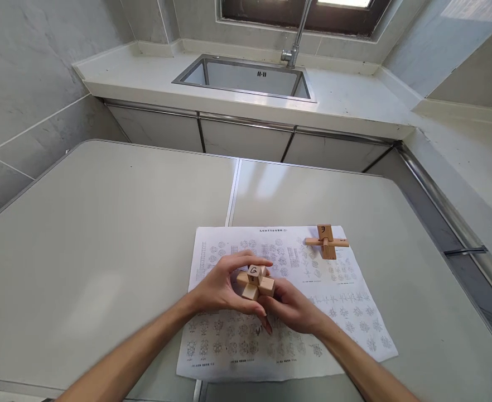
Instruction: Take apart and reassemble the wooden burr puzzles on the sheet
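Observation:
Between my two hands is a wooden burr puzzle (257, 282) of interlocking blocks, with a dark mark like "G" on its upper block end. My left hand (225, 282) curls round its left side, thumb at the front and fingers over the back. On the lower right, my right hand (290, 304) grips it with the fingers bent beneath. Parts of the puzzle are hidden by my fingers. Under my hands lies a paper sheet (229, 346) printed with rows of small assembly drawings. A second wooden puzzle (326, 242), cross-shaped and marked, rests on the sheet's upper right.
The pale table (116, 223) has a seam down its middle. Beyond it stands a white counter (346, 95) with a steel sink (246, 75) and a faucet (292, 56). Tiled walls (41, 72) rise at the left, and a window is at the back.

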### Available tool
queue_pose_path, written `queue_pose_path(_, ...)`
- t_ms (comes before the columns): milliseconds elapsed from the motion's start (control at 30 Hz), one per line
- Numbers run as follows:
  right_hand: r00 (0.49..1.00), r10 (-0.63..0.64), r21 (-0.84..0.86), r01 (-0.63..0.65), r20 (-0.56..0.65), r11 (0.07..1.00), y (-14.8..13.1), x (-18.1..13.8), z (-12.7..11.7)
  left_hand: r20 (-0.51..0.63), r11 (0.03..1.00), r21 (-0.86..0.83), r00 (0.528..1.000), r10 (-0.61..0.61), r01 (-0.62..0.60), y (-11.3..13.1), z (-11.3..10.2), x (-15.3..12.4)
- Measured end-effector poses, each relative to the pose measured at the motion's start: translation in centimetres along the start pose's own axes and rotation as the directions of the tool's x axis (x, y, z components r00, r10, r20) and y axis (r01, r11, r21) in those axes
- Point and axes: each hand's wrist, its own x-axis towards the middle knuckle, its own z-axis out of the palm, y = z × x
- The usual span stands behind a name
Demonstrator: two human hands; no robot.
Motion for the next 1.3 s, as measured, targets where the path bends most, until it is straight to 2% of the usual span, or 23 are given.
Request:
queue_pose_path(67,0.999,0.018,0.08,-0.022,0.051,0.997,0.2,-0.1,-0.4,0.036,0.997,-0.072,0.999,-0.034,0.037,0.3,-0.1,0.0)
queue_pose_path(133,0.998,0.032,0.086,-0.038,0.063,0.996,0.3,-0.2,-0.6,0.035,0.995,-0.091,0.999,-0.041,0.044,0.4,-0.1,0.0)
queue_pose_path(300,0.999,-0.035,-0.095,0.033,-0.03,0.995,-0.1,-0.1,-0.3,-0.031,0.998,-0.052,0.999,0.037,-0.039,0.5,0.4,-0.1)
queue_pose_path(433,0.996,-0.079,-0.166,0.07,-0.05,0.984,-0.1,-0.2,0.0,-0.045,0.993,-0.012,0.992,0.118,-0.118,0.5,0.7,-0.2)
queue_pose_path(567,0.99,-0.127,-0.227,0.109,-0.066,0.968,0.1,-0.2,0.1,-0.054,0.989,0.011,0.988,0.145,-0.144,0.5,0.8,-0.3)
queue_pose_path(700,0.994,-0.077,-0.147,0.064,-0.084,0.987,-0.2,-0.1,0.0,-0.042,0.996,-0.007,0.995,0.092,-0.093,0.4,0.6,-0.3)
queue_pose_path(867,0.998,-0.059,-0.033,0.058,-0.036,0.998,-0.3,-0.2,-0.2,0.039,0.992,-0.121,0.998,0.052,-0.047,0.4,0.4,-0.3)
queue_pose_path(967,0.992,-0.063,-0.048,0.058,-0.106,0.997,-0.3,-0.2,-0.1,0.017,0.985,-0.164,0.999,0.047,-0.043,0.5,0.6,-0.4)
queue_pose_path(1067,0.948,-0.123,-0.202,0.064,-0.294,0.977,-0.3,-0.1,0.0,-0.124,0.992,-0.088,0.989,0.076,-0.088,0.5,1.0,-0.4)
queue_pose_path(1167,0.857,-0.22,-0.345,0.053,-0.466,0.937,0.0,0.0,0.0,-0.251,0.984,0.132,0.956,0.151,-0.121,0.3,1.2,-0.4)
queue_pose_path(1233,0.799,-0.265,-0.36,0.065,-0.54,0.931,0.2,0.0,0.0,-0.277,0.961,0.252,0.942,0.188,-0.118,0.2,1.3,-0.3)
queue_pose_path(1300,0.774,-0.279,-0.324,0.102,-0.568,0.941,0.3,-0.1,-0.1,-0.268,0.936,0.331,0.939,0.216,-0.121,0.0,1.2,-0.3)
